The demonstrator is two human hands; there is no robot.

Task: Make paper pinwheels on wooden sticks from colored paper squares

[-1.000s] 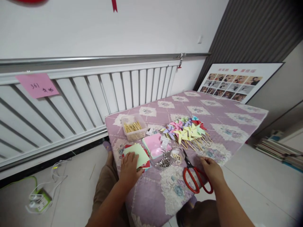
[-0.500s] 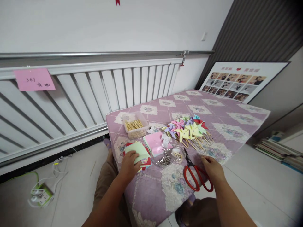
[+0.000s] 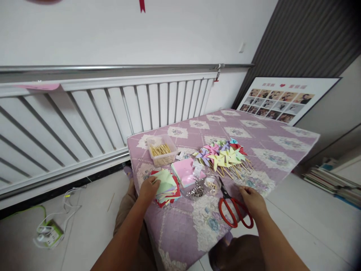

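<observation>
At the near left of the table, my left hand (image 3: 149, 188) pinches the edge of a pale green paper sheet (image 3: 166, 180). That sheet tops a stack of coloured papers (image 3: 175, 192). My right hand (image 3: 252, 201) hangs by the table's right edge with fingers pressed together; whatever they hold is hidden. Just left of it lie scissors with red handles (image 3: 233, 210), blades pointing away. Between the hands are a pile of small metal fasteners (image 3: 197, 189), a small round clear container (image 3: 211, 185) with little pale pieces, and a pink paper stack (image 3: 184, 171).
A clear plastic box (image 3: 161, 150) of thin wooden sticks stands behind the papers. Several finished paper pinwheels (image 3: 222, 155) lie in a bunch farther right. A white radiator (image 3: 135, 105) runs along the wall, and a photo board (image 3: 278, 98) leans at the far end.
My left hand has drawn back left to the stack's edge, and the top green sheet is shifted and bent. My right hand and the scissors stay put. The pink note on the radiator has swung up.
</observation>
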